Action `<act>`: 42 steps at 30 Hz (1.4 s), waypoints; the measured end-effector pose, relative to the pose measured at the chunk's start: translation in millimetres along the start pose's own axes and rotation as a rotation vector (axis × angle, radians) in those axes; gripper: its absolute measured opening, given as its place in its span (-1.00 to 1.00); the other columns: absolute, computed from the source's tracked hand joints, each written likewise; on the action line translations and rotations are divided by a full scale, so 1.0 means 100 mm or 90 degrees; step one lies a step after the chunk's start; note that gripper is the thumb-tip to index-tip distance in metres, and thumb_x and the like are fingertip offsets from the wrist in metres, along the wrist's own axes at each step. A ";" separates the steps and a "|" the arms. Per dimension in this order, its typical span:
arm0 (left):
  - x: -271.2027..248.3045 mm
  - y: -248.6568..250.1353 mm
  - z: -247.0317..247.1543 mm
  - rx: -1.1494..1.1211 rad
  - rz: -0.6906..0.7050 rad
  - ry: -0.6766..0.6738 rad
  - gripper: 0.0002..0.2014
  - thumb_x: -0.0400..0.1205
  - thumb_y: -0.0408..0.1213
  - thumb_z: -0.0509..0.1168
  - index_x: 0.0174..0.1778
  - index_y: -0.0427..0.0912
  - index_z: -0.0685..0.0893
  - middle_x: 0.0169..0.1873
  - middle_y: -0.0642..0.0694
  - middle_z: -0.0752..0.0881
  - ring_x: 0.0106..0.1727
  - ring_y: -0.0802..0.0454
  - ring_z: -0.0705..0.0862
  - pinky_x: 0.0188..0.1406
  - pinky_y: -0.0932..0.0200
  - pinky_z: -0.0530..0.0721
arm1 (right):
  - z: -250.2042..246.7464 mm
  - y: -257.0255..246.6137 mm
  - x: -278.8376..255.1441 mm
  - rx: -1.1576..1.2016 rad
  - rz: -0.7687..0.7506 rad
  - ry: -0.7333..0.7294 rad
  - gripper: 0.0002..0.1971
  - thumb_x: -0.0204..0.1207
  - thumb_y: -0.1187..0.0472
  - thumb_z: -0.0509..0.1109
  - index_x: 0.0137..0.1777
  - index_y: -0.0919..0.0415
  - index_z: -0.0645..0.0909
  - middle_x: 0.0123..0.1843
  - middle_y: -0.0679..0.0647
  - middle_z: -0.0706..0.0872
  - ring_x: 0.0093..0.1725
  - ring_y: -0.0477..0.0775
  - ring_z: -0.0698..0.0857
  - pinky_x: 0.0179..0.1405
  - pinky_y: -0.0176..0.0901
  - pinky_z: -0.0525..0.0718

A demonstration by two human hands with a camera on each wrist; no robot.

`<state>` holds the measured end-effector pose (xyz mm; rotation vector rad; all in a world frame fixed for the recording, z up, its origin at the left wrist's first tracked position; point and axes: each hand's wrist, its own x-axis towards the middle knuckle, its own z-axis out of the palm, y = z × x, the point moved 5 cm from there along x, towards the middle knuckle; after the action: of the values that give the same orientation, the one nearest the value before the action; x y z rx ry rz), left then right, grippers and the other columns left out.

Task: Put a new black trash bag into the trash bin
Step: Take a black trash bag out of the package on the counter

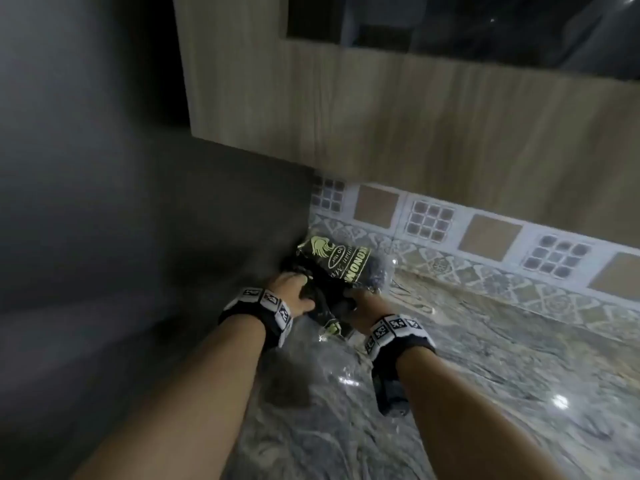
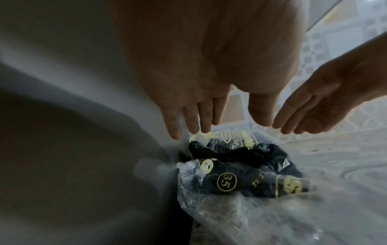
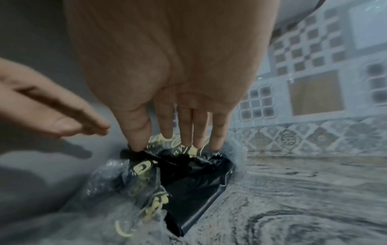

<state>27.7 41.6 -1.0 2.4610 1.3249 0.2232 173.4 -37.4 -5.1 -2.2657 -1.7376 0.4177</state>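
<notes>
The right hand (image 3: 167, 79) reaches down with its fingers straight and close together; the thumb tip and fingertips (image 3: 138, 145) touch the top edge of the pack (image 3: 188, 182) of black trash bags, pressing on its clear wrapper. From the pictures I cannot tell whether thumb and fingers pinch the film or only rest on it. The left hand (image 2: 199, 74) has straight, slightly spread fingers, tips just above the pack (image 2: 240, 174) and apart from it in the left wrist view. In the head view the left hand (image 1: 292, 289) lies over the pack's 9 o'clock end and the right hand (image 1: 363, 306) at its 5 o'clock end, so contact there is unclear.

The pack (image 1: 341, 268) lies on the counter (image 1: 485, 375), in the corner at the counter's 11 o'clock, right beside a grey wall (image 1: 104, 202) at 9 o'clock and close to the tiles (image 1: 485, 237) at 12 to 2 o'clock. It is a black folded bundle in a crinkled clear wrapper with gold print; a circled "35" shows in the left wrist view. Loose clear film trails from it toward 6 o'clock.

A wooden cabinet (image 1: 415, 116) hangs above the tiles at 12 o'clock. Both wrists wear bands with black-and-white markers. The bin is in no view.
</notes>
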 end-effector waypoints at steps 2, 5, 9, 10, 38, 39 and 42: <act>0.33 -0.03 0.17 0.058 0.019 -0.019 -0.49 0.51 0.00 0.33 0.30 -0.22 0.55 0.37 -0.19 0.60 0.41 -0.20 0.53 0.38 -0.08 0.51 | 0.22 0.05 0.32 -0.027 -0.020 0.014 -0.68 0.55 -0.02 0.20 0.25 -0.09 0.61 0.24 0.12 0.74 0.18 0.24 0.71 0.19 -0.03 0.62; 0.78 -0.04 0.41 0.152 0.054 -0.048 -0.50 0.54 0.01 0.26 0.33 -0.19 0.54 0.44 -0.17 0.51 0.52 -0.17 0.38 0.52 -0.21 0.33 | 0.53 0.15 0.75 -0.077 -0.065 -0.006 -0.59 0.53 -0.04 0.19 0.39 -0.14 0.49 0.47 0.03 0.55 0.38 0.21 0.58 0.36 0.10 0.57; 1.22 -0.02 0.65 0.155 0.088 -0.023 -0.35 0.52 -0.13 0.30 0.55 -0.07 0.28 0.66 -0.10 0.16 0.67 -0.15 0.11 0.64 -0.24 0.07 | 0.67 0.25 1.11 -0.199 -0.128 0.086 -0.33 0.46 -0.14 0.18 0.58 -0.01 0.23 0.60 0.06 0.30 0.60 0.19 0.25 0.60 0.20 0.22; 1.32 -0.02 0.67 0.143 0.085 -0.012 -0.31 0.52 -0.14 0.30 0.58 -0.04 0.22 0.67 -0.08 0.14 0.67 -0.15 0.12 0.63 -0.24 0.07 | 0.65 0.27 1.20 -0.218 -0.128 0.118 -0.31 0.44 -0.15 0.17 0.58 0.02 0.21 0.58 0.08 0.32 0.59 0.20 0.26 0.60 0.21 0.21; -1.54 0.87 -1.10 -0.130 -0.062 0.192 -0.75 0.52 -0.09 0.34 -0.02 -0.17 0.72 -0.06 -0.25 0.81 0.00 -0.28 0.76 0.05 -0.10 0.72 | -1.39 -0.31 -1.75 -0.006 -0.154 0.449 -0.41 0.42 -0.14 0.42 0.39 0.10 0.44 0.34 0.20 0.56 0.31 0.25 0.52 0.30 0.21 0.53; -1.81 0.81 -1.18 -0.218 -0.087 0.192 -0.74 0.49 -0.09 0.38 -0.08 -0.22 0.73 -0.11 -0.26 0.82 -0.05 -0.26 0.77 0.00 -0.09 0.72 | -1.34 -0.41 -1.93 0.062 -0.135 0.410 -0.43 0.43 -0.17 0.41 0.35 0.11 0.48 0.30 0.17 0.60 0.27 0.22 0.56 0.26 0.16 0.58; -2.53 0.73 -1.38 -0.444 -0.102 0.199 -0.76 0.49 -0.13 0.44 -0.12 -0.25 0.78 -0.17 -0.19 0.83 -0.12 -0.13 0.78 -0.10 0.09 0.70 | -1.14 -0.83 -2.36 0.336 -0.094 0.196 -0.51 0.44 -0.19 0.41 0.22 0.14 0.59 0.13 0.08 0.73 0.13 0.12 0.69 0.16 0.04 0.66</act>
<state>-95.6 -176.0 159.7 1.7699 1.2672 0.8905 83.9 -247.3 148.1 -1.7148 -1.4207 0.4105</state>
